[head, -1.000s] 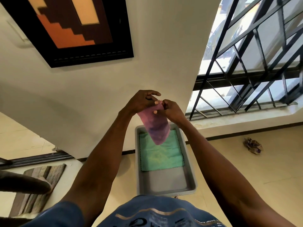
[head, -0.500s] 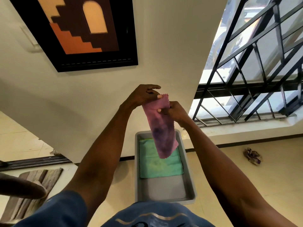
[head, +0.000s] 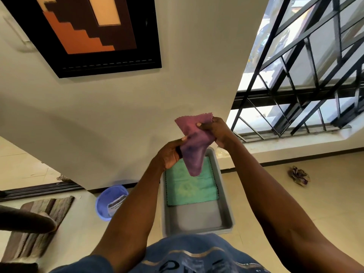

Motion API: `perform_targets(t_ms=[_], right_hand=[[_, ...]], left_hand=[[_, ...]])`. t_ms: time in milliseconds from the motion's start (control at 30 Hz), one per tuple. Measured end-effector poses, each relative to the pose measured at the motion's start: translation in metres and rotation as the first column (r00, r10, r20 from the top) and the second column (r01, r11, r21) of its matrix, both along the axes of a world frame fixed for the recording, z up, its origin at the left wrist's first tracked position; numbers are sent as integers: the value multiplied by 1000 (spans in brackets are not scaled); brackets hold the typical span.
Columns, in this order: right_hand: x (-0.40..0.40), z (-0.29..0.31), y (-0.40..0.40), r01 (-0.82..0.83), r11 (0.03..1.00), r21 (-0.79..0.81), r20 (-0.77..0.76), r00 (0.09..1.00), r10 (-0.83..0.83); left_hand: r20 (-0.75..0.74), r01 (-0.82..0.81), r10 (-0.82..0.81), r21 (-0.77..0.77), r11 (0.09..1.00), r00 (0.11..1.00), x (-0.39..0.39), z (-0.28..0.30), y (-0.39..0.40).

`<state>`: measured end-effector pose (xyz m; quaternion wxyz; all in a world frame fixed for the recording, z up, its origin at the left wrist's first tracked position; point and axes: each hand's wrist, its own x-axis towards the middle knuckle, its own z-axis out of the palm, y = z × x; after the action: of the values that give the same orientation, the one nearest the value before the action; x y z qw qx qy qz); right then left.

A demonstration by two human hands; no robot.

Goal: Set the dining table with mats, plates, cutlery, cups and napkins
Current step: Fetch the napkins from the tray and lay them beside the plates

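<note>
Hands are both up over the grey tray (head: 226, 196): right hand (head: 218, 133) pinches the purple napkin (head: 194, 143) near its scalloped top edge, left hand (head: 171, 154) grips its side lower down. Napkin's tip dangles above the green cloth (head: 192, 190) filling the tray's far half. Forearms cover the tray's left rim; blue bucket (head: 110, 201) just beside it.
</note>
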<state>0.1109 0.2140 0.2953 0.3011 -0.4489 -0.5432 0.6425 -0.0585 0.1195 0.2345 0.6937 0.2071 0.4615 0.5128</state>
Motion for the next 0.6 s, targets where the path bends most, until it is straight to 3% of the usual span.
perform_targets(t_ms=[100, 267, 433, 500, 600], right_hand=[[5, -6, 1, 25, 998, -50, -16, 1000, -26], [11, -5, 3, 34, 998, -55, -56, 998, -37], [13, 2, 6, 22, 1000, -18, -116, 993, -24], [13, 4, 7, 23, 1000, -7, -106, 994, -24], [13, 8, 11, 8, 1000, -22, -88, 996, -9]], left_hand=[[-4, -13, 13, 90, 996, 1000, -3, 3, 4], [-19, 163, -161, 92, 982, 987, -10, 5, 10], [106, -111, 92, 193, 975, 990, -13, 10, 19], [37, -112, 107, 212, 971, 994, -16, 14, 24], [-144, 45, -16, 200, 979, 989, -24, 24, 30]])
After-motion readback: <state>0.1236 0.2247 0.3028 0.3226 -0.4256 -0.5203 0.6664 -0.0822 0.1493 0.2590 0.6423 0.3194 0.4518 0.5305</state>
